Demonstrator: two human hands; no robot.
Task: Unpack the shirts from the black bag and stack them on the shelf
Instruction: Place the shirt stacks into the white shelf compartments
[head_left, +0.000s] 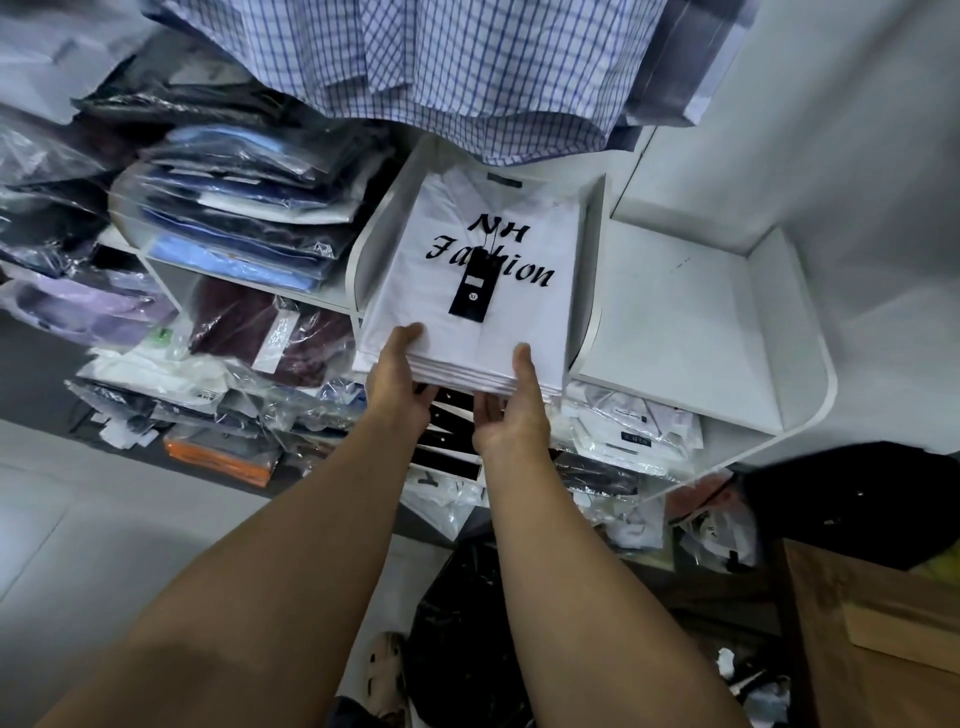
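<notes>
**White shirts at the shelf**

A stack of folded white shirts (483, 332) (the top one printed "NH Fashion", with a black tag (474, 293) lying on it) is sitting in the middle compartment of the white shelf (701, 322). The left hand (402, 374) and right hand (511, 410) are gripping its near edge, thumbs on top, fingers curling beneath. The black bag (467, 649) is lying on the floor below, and checked shirts (467, 67) are hanging above
</notes>
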